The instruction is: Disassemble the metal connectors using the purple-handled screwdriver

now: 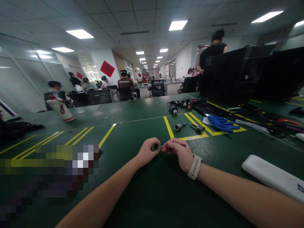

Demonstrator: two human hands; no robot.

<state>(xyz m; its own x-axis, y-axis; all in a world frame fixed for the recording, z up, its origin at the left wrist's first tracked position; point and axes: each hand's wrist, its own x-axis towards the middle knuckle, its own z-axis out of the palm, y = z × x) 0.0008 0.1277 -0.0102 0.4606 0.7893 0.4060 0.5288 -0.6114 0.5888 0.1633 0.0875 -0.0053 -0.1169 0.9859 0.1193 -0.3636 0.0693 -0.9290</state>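
In front of me, my left hand (148,150) is closed around a hole saw (155,147), its dark round mouth turned toward me. A thin metal rod (163,146) runs sideways from the mouth's edge to my right hand (181,152), which pinches it between the fingertips. How far the rod reaches into the hole saw I cannot make out. A pale watch is on my right wrist. Beyond my hands, two more hole saws with shanks, one on the left (180,126) and one on the right (197,128), lie inside a yellow-taped area.
A blue and white glove (222,123) lies right of the hole saws. Power tools (184,104) with cords sit farther back. Large black cases (237,72) rise at the right, and a white long object (270,174) lies near my right forearm. People sit and stand beyond the green table (133,123).
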